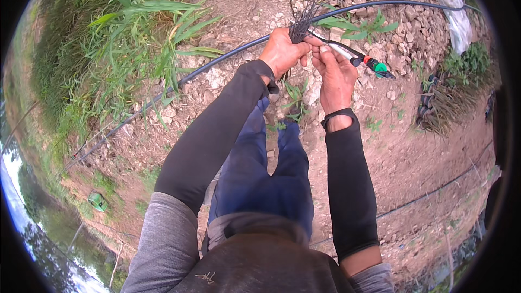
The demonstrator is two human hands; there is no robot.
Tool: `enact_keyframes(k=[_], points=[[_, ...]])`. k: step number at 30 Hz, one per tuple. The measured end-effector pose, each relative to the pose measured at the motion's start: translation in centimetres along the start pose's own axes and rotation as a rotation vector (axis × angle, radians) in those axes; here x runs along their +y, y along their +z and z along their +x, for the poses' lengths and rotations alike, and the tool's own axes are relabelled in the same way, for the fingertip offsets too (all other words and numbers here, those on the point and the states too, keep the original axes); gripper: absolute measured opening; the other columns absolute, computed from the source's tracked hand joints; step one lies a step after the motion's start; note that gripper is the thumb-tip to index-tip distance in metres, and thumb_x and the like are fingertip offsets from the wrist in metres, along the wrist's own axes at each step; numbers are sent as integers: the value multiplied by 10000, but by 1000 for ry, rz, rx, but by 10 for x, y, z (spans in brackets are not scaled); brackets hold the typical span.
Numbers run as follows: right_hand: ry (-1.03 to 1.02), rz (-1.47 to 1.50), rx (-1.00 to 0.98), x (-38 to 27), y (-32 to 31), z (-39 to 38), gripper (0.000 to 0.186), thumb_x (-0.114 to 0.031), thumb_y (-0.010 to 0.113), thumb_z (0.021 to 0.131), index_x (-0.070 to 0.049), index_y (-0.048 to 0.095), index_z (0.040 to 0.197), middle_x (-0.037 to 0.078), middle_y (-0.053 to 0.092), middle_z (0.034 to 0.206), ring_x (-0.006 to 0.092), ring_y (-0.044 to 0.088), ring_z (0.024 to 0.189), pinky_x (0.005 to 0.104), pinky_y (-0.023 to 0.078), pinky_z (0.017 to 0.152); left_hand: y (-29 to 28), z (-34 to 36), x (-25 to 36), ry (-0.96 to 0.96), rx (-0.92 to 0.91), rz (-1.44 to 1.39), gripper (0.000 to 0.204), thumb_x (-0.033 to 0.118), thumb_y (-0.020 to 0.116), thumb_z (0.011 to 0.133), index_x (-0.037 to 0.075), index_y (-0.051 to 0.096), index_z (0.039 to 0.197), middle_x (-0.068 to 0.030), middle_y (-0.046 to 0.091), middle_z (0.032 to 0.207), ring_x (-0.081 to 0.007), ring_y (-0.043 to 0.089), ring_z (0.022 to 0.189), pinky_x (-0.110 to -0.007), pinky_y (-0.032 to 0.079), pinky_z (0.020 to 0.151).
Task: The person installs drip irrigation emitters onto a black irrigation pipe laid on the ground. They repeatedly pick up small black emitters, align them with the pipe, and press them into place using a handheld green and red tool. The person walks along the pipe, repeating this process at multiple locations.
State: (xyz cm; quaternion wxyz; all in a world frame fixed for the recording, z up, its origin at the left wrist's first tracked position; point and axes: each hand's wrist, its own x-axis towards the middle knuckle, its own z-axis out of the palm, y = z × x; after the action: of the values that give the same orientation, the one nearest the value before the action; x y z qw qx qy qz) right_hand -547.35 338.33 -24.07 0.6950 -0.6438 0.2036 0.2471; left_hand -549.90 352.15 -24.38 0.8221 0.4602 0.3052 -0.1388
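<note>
My left hand (283, 53) is closed around a bundle of thin dark wire-like strands (302, 27), whose loose loops stick out beyond the fist. Close beside it, my right hand (336, 78) has thumb and fingers pinched together near the left fingertips; what they hold, if anything, is too small to make out. Just past the right fingers lie a white rod (341, 50) and a thin black tube (344, 46). These lead toward a small sprinkler head (381, 68) with orange, black and green parts. I cannot tell whether the right hand touches them.
A long dark irrigation pipe (228, 54) crosses the stony soil beyond my hands. Tall grass (146, 27) grows at the left. At the right are a white plastic bag (457, 19) and a heap of dry stalks (456, 100). A green container (97, 201) stands far left.
</note>
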Motion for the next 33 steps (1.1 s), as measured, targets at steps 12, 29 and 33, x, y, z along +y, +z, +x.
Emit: enact_keyframes(k=[12,29,33], points=[[-166,-368,-79,2,-12,11,199,-127,606,842,53,643,919,30,635,791,83,563,702,234,450,618,1,19,-21,127,89,428,214,123,702,765,-31,660,909,-142,670,716,-222,649,646,-350,517,641],[-604,-743,-102,18,-19,13,113,-101,648,835,8,621,823,-11,550,640,65,483,582,250,415,539,-1,6,0,192,145,707,303,213,664,769,-25,658,958,-253,649,794,-393,646,803,-433,502,720],[-517,-682,-66,44,-20,17,161,-105,635,863,29,627,950,6,590,759,81,535,679,232,439,614,3,7,-24,332,248,646,281,159,662,740,-30,655,948,-252,645,790,-395,643,803,-433,497,727]])
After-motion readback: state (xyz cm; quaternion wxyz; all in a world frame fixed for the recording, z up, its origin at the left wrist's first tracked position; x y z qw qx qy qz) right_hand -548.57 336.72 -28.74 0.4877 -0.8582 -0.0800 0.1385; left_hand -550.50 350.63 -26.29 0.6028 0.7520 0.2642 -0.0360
